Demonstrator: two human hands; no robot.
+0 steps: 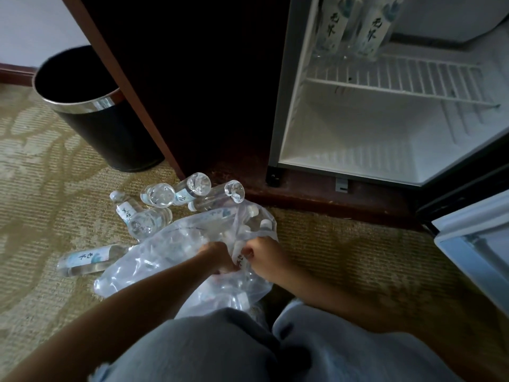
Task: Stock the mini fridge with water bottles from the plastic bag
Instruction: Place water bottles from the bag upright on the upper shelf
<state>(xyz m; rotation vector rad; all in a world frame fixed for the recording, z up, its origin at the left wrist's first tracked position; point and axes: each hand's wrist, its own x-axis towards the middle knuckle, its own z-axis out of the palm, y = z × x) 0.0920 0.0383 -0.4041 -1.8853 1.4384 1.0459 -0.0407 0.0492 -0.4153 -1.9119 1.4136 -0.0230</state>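
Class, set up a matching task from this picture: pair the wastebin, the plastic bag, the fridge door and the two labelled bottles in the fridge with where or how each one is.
Things:
1. wastebin
2. plastic bag
3. fridge door
4. two labelled bottles

Places or states:
A. standing on the wire shelf
B. swung open at the right
C. on the carpet, left of the dark cabinet
D. held by both hands

Pairs: 1-C, 2-D, 3-B, 4-A
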